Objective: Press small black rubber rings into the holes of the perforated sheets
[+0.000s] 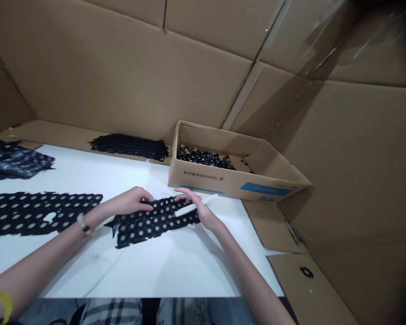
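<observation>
A black sheet with rows of round holes lies at a slant on the white tabletop in front of me. My left hand is at its far left edge, thumb and forefinger closed on the rim of the sheet. At the sheet's right part my right hand is closed around a slim white pen-like tool. The tool's left end points down at the holes; whether it touches the sheet I cannot tell. My right fingers reach over the sheet's far edge.
Another perforated black sheet lies at left, with a shiny black pile behind it. A black stack rests at the back. The open cardboard box holds many small black rings. One black ring lies on cardboard at right.
</observation>
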Demonstrator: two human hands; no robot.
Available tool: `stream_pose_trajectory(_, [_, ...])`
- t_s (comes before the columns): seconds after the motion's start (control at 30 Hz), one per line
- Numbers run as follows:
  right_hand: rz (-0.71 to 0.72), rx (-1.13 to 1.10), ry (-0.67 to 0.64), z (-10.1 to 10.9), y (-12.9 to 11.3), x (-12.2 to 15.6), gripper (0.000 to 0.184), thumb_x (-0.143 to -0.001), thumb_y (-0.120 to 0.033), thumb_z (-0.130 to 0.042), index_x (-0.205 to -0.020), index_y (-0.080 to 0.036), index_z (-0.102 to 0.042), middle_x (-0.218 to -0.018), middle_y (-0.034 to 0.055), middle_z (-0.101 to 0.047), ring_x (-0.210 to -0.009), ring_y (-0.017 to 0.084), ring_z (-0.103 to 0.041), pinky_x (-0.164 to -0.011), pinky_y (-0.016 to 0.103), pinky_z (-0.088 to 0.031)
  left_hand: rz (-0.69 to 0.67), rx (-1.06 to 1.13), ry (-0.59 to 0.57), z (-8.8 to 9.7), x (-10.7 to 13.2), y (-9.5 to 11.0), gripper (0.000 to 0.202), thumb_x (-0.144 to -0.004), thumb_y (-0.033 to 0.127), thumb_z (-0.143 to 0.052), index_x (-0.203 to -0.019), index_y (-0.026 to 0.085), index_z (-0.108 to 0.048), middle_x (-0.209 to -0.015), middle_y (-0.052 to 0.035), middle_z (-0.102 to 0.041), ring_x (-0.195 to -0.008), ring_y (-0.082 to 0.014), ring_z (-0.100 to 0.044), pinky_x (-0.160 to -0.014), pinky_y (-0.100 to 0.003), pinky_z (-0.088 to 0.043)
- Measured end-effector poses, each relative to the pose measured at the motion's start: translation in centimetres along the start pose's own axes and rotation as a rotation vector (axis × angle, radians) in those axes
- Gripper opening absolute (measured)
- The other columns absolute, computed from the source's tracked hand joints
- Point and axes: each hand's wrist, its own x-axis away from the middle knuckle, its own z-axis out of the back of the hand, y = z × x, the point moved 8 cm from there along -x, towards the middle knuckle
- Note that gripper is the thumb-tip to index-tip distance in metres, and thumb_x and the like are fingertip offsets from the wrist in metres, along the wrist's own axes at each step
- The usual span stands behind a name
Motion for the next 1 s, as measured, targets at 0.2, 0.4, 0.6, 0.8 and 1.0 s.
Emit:
stream_pose_trajectory(0.2, [-0.091, 0.070, -0.009, 0.9, 2.0, 0.0, 0.051, -0.098, -0.045, -0.016, -0.126, -0.031, -0.056, -0.116, 0.0027, -0.063, -0.114, 0.021, -0.054, -0.104, 0.044, -0.034, 0.012, -0.033, 0.043, -0.1, -0.2, -0.4, 0.025, -0.082, 0.038, -0.055, -0.078, 0.018, -0.069, -0.079, -0.0003, -0.071, -0.072, -0.0188, -0.062, -0.069, -0.023, -0.042])
stream_pose_trajectory(0.4, [-0.135, 0.092, 0.257, 3.5, 1.3, 0.8, 0.061, -0.095, -0.053, -0.014, -0.109, -0.026, -0.067, -0.089, 0.0035, -0.067, -0.094, 0.022, -0.059, -0.091, 0.040, -0.042, 0.046, -0.230, 0.236, -0.2, 0.1, -0.1, 0.022, -0.084, 0.033, -0.052, -0.091, 0.022, -0.071, -0.094, -0.0027, -0.073, -0.085, -0.0218, -0.064, -0.077, -0.027, -0.042])
stream_pose_trajectory(0.6, [-0.177, -0.300, 0.291, -0.1, 0.9, 0.5, 0.049, -0.092, -0.052, -0.033, -0.083, -0.020, -0.068, -0.062, 0.0023, -0.063, -0.058, 0.017, -0.058, -0.058, 0.029, -0.048, 0.066, -0.297, 0.246, -0.6, 0.2, 0.2, 0.022, -0.086, 0.034, -0.052, -0.091, 0.023, -0.069, -0.093, -0.0014, -0.073, -0.084, -0.0211, -0.065, -0.078, -0.028, -0.041])
stream_pose_trajectory(0.8, [-0.157, -0.130, 0.260, -2.9, 1.1, 0.3, 0.016, -0.079, -0.032, -0.060, -0.089, -0.022, -0.067, -0.076, 0.0012, -0.071, -0.072, 0.020, -0.067, -0.070, 0.031, -0.051, 0.085, -0.383, 0.336, -1.0, 0.2, 0.6, 0.022, -0.087, 0.026, -0.047, -0.086, 0.021, -0.068, -0.086, -0.0037, -0.072, -0.081, -0.0222, -0.064, -0.081, -0.033, -0.039])
stream_pose_trajectory(1.0, [-0.167, -0.244, 0.381, -2.1, 1.3, 0.7, 0.012, -0.079, -0.032, -0.061, -0.082, -0.020, -0.062, -0.075, 0.0032, -0.071, -0.073, 0.020, -0.069, -0.073, 0.032, -0.052, 0.119, -0.085, 0.268, -1.3, -0.4, -1.6, 0.022, -0.085, 0.031, -0.047, -0.092, 0.021, -0.066, -0.096, -0.0022, -0.071, -0.091, -0.0224, -0.062, -0.082, -0.030, -0.043])
